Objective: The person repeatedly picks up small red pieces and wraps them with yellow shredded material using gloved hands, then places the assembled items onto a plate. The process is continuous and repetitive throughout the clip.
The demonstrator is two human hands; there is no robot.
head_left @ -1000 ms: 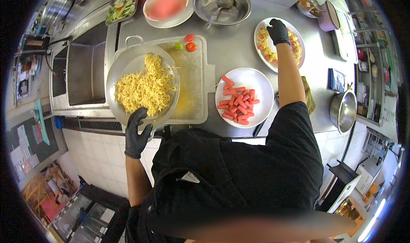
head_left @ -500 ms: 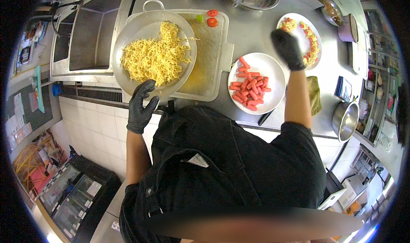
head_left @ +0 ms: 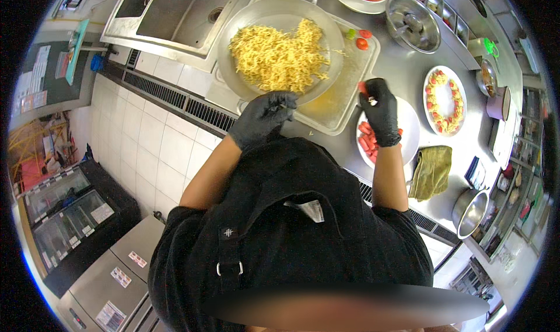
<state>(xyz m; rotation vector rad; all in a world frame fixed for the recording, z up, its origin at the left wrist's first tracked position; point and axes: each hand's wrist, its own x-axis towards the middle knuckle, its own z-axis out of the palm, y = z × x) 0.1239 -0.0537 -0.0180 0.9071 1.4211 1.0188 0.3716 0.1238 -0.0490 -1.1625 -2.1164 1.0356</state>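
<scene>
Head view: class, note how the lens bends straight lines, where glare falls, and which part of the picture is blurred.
Head view: the fisheye lens bows the counter edge and wall tiles toward a black circular rim; overhead light glares off the steel bowl and the sink; a smeared blurred band crosses the bottom below the person's black shirt; the left hand and right hand look sharp.
</scene>
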